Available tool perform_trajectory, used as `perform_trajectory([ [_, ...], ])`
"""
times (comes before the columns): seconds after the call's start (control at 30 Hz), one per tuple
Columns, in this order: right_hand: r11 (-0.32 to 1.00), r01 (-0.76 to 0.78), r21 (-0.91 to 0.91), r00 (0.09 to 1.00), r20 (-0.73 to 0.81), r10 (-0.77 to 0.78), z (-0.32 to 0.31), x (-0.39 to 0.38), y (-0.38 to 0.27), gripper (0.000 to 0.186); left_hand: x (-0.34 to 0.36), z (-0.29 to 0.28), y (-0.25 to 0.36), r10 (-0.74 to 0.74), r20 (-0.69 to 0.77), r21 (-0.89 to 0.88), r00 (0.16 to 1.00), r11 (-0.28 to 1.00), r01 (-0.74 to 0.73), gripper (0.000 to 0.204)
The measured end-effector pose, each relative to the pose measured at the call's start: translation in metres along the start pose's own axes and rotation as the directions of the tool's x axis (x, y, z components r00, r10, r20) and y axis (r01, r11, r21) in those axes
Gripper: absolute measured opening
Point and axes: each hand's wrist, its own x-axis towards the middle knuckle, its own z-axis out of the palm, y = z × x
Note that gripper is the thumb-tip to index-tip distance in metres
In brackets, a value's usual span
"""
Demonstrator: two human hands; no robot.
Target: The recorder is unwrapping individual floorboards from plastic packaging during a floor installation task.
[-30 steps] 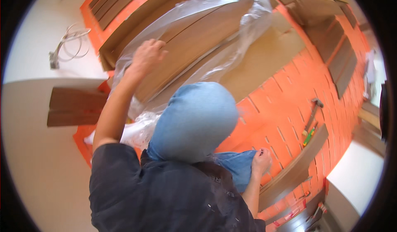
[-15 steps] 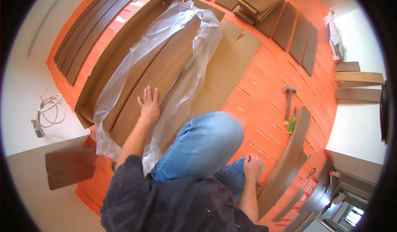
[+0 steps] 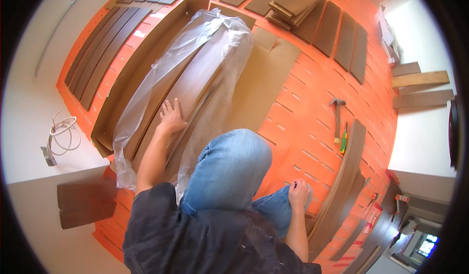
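My left hand [image 3: 172, 116] lies with fingers spread on a brown wood plank [image 3: 195, 81]. The plank sits in a long open cardboard box [image 3: 128, 61], with another plank beside it on the left. A loose clear plastic sheet [image 3: 140, 103] surrounds the planks and covers their far ends. The plank under my hand is tilted, and its right edge shows. My right hand [image 3: 298, 193] rests closed by my bent knee at the right. Something small and dark shows at its fingers, too small to name.
Orange underlay [image 3: 288, 127] covers the floor. A hammer [image 3: 337, 120] and a green screwdriver [image 3: 344, 138] lie right of my knee, beside long planks [image 3: 342, 186]. A plank stack [image 3: 298, 5] and laid-out boards are at the far side. Coiled cable [image 3: 63, 132] hangs at left.
The plank under my left hand has tilted, its surface now shining paler. My left hand has shifted slightly on it, and my right hand stays put. The whole view has turned a little.
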Motion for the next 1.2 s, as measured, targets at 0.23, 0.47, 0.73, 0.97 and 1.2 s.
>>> perform_trajectory([
  [0.23,0.993,-0.002,0.118,0.999,-0.048,0.008,-0.005,-0.008,0.005,0.012,-0.074,-0.030,-0.045,-0.070,-0.076,-0.209,0.995,0.976,0.053,0.069],
  [0.47,0.993,0.013,0.116,0.998,-0.055,-0.006,-0.004,-0.004,0.001,0.012,-0.095,-0.040,-0.071,-0.064,-0.407,-0.349,0.911,0.933,-0.090,0.031],
  [0.73,0.974,0.020,0.226,0.990,-0.140,0.012,-0.013,-0.003,0.008,0.012,-0.248,-0.126,-0.056,-0.233,-0.360,-0.584,0.904,0.811,-0.024,0.031],
  [0.97,0.302,-0.158,0.940,0.906,0.017,0.423,-0.013,0.037,0.057,0.027,-0.251,-0.166,-0.024,0.181,-0.629,-0.349,0.756,0.803,-0.483,0.034],
  [1.2,0.087,0.332,0.939,0.685,-0.303,0.663,-0.195,0.028,0.093,0.051,-0.174,-0.185,0.145,0.756,-0.423,-0.137,0.499,0.491,-0.860,0.027],
])
